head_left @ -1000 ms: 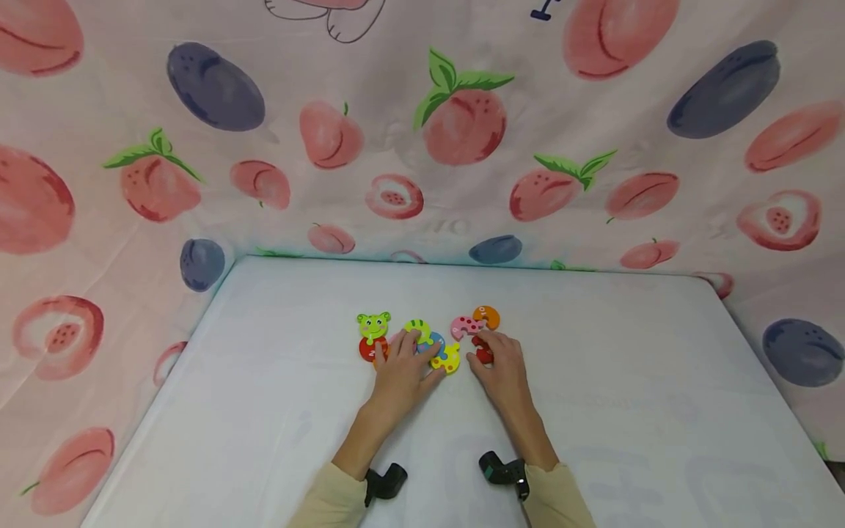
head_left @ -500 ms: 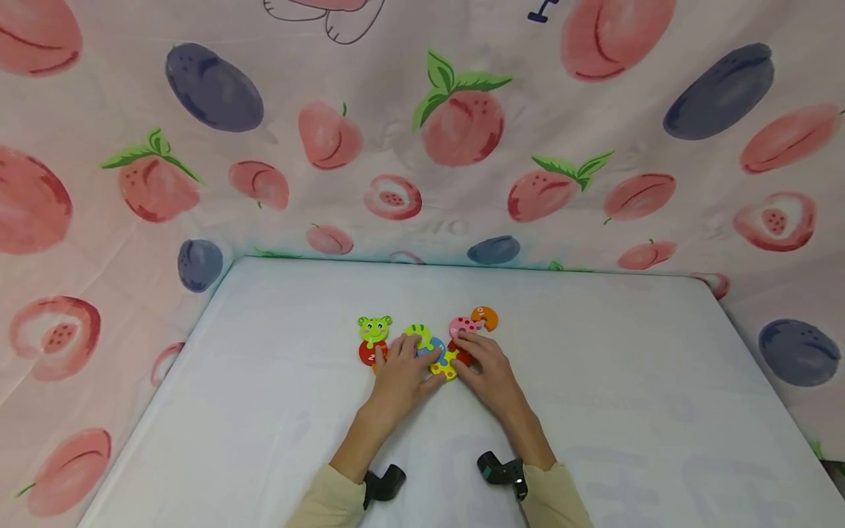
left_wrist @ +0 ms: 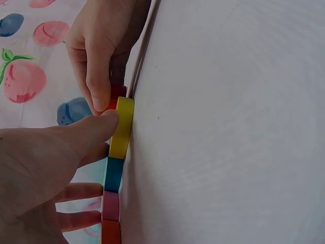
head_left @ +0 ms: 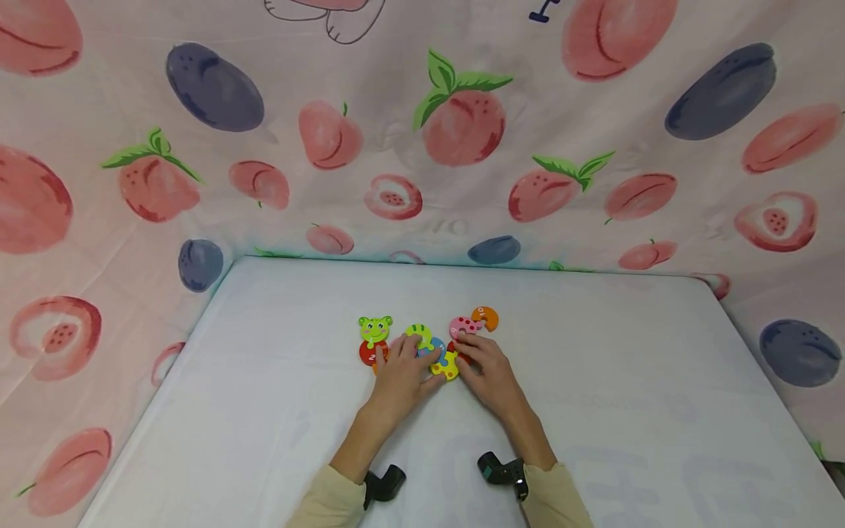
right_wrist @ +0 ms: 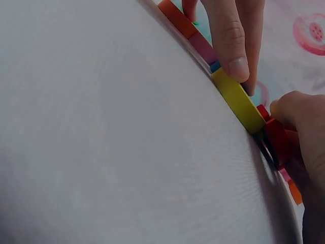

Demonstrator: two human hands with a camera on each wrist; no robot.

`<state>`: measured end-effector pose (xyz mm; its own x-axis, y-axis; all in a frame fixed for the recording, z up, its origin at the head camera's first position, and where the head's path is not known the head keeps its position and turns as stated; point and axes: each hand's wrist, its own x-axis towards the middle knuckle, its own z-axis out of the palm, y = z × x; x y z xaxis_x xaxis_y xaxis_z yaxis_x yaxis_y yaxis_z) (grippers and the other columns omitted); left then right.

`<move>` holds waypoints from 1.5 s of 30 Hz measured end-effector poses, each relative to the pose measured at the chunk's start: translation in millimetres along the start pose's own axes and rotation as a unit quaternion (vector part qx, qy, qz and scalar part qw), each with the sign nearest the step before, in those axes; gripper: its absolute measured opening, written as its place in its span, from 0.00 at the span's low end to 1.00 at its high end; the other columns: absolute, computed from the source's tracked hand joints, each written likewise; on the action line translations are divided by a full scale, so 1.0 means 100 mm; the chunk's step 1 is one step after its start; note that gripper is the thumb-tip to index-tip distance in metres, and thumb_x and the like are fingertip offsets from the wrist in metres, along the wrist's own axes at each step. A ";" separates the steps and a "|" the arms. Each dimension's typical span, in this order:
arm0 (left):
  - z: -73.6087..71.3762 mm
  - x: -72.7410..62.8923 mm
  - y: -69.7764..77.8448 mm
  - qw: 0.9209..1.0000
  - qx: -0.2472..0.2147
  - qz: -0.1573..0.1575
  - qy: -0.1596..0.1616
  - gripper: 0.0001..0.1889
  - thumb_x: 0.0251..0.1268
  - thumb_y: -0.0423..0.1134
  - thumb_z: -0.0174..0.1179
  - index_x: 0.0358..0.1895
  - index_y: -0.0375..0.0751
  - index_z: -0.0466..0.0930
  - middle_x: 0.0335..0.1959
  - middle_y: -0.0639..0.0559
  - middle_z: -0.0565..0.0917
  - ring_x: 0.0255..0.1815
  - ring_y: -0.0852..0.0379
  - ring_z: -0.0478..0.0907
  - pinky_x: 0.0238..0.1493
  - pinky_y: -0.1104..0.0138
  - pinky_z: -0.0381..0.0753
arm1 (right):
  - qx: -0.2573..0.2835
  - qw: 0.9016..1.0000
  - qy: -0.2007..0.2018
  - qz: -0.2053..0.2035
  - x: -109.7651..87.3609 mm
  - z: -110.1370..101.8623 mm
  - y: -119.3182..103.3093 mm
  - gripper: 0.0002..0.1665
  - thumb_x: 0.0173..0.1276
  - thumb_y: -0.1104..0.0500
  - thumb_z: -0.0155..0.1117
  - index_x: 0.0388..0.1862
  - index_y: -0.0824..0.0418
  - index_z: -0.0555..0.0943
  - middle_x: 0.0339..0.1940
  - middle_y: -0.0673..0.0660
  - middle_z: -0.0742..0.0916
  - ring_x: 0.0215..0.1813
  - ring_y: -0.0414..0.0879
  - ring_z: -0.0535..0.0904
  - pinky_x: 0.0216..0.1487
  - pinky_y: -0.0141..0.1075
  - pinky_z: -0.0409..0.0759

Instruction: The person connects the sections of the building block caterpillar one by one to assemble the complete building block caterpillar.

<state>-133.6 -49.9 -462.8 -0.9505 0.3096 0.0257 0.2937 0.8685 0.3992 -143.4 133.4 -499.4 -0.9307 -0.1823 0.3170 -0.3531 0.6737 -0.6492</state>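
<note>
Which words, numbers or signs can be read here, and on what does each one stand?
"2": red puzzle piece, below the green animal-head piece.
Possibly "10": orange puzzle piece; too small to be certain.
Blue puzzle piece: any mark is too small to read.
Fruit-print backdrop: dark-blue mark, cut off at top, unreadable.
White tablecloth: faint marks, unreadable.

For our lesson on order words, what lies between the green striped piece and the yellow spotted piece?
In the head view, a blue piece lies between the green striped piece and the yellow spotted piece.
</note>
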 end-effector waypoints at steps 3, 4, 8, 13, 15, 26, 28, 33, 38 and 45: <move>0.00 0.00 0.00 1.000 0.006 0.002 0.002 0.26 0.61 0.55 0.63 0.62 0.56 0.78 0.67 0.41 0.71 0.71 0.39 0.62 0.67 0.29 0.55 | 0.002 1.000 -0.003 0.001 0.01 -0.01 -0.01 0.16 0.67 0.62 0.64 0.53 0.62 0.84 0.60 0.55 0.83 0.64 0.53 0.75 0.66 0.47 0.75; 0.00 0.00 0.00 1.000 0.007 0.002 0.002 0.26 0.61 0.55 0.63 0.62 0.55 0.78 0.67 0.40 0.71 0.71 0.39 0.62 0.67 0.29 0.55 | 0.002 1.000 -0.006 0.001 0.01 -0.01 -0.01 0.16 0.67 0.63 0.63 0.53 0.62 0.84 0.60 0.56 0.83 0.64 0.53 0.75 0.66 0.47 0.74; -0.01 0.00 0.01 1.000 0.011 0.000 0.001 0.26 0.61 0.56 0.63 0.62 0.56 0.78 0.67 0.40 0.71 0.71 0.39 0.62 0.67 0.29 0.56 | 0.002 1.000 -0.016 0.003 0.01 -0.01 -0.02 0.15 0.69 0.66 0.60 0.53 0.63 0.84 0.60 0.56 0.82 0.65 0.54 0.74 0.67 0.47 0.73; -0.01 0.00 0.02 1.000 0.011 -0.004 -0.001 0.26 0.60 0.56 0.63 0.62 0.56 0.78 0.67 0.41 0.71 0.71 0.39 0.62 0.67 0.29 0.56 | 0.002 1.000 -0.021 0.006 0.02 -0.02 -0.03 0.15 0.69 0.66 0.60 0.53 0.63 0.83 0.60 0.57 0.82 0.65 0.54 0.75 0.67 0.47 0.73; -0.01 0.00 0.02 1.000 0.008 -0.007 0.000 0.26 0.60 0.55 0.64 0.62 0.55 0.78 0.67 0.40 0.71 0.71 0.39 0.62 0.66 0.29 0.56 | 0.001 1.000 -0.023 0.007 0.02 -0.03 -0.04 0.15 0.69 0.66 0.60 0.53 0.63 0.83 0.59 0.57 0.82 0.64 0.54 0.75 0.67 0.47 0.74; 0.01 0.00 0.04 1.000 0.003 -0.016 0.003 0.25 0.60 0.54 0.64 0.61 0.54 0.79 0.67 0.42 0.70 0.73 0.39 0.60 0.66 0.29 0.55 | -0.027 0.999 -0.023 0.006 0.02 -0.02 -0.03 0.18 0.70 0.64 0.60 0.57 0.61 0.81 0.61 0.58 0.81 0.66 0.55 0.71 0.69 0.50 0.72; 0.01 0.00 0.04 1.000 0.003 -0.015 0.004 0.25 0.60 0.54 0.65 0.61 0.54 0.79 0.67 0.42 0.70 0.73 0.39 0.60 0.66 0.28 0.55 | -0.033 0.999 -0.027 0.019 0.02 -0.02 -0.03 0.19 0.70 0.63 0.59 0.60 0.61 0.79 0.63 0.59 0.80 0.68 0.57 0.70 0.69 0.51 0.71; 0.00 -0.01 0.05 1.000 0.005 -0.014 0.003 0.25 0.60 0.54 0.64 0.61 0.53 0.79 0.67 0.42 0.70 0.73 0.39 0.60 0.66 0.28 0.55 | -0.036 0.998 -0.031 0.042 0.01 -0.01 -0.02 0.22 0.71 0.61 0.58 0.63 0.61 0.76 0.65 0.59 0.78 0.69 0.57 0.69 0.70 0.52 0.70; 0.00 -0.01 0.05 1.000 0.002 -0.017 0.001 0.25 0.60 0.54 0.65 0.61 0.53 0.79 0.68 0.42 0.70 0.73 0.38 0.60 0.67 0.29 0.54 | -0.018 0.997 -0.027 0.063 0.01 -0.01 -0.04 0.23 0.70 0.61 0.59 0.63 0.61 0.75 0.65 0.59 0.79 0.69 0.57 0.69 0.69 0.52 0.71; 0.01 0.00 0.04 1.000 0.006 -0.018 0.000 0.25 0.60 0.54 0.65 0.61 0.53 0.79 0.67 0.43 0.70 0.73 0.39 0.60 0.67 0.29 0.54 | 0.030 0.994 0.003 0.103 0.02 0.00 -0.02 0.24 0.69 0.61 0.60 0.63 0.60 0.75 0.62 0.59 0.80 0.67 0.55 0.72 0.67 0.51 0.74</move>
<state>-131.8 -45.9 -462.1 -0.9605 0.2781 0.0123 0.2609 0.8839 0.3882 -144.6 131.6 -496.8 -0.9834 -0.0411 0.1769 -0.1605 0.6525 -0.7406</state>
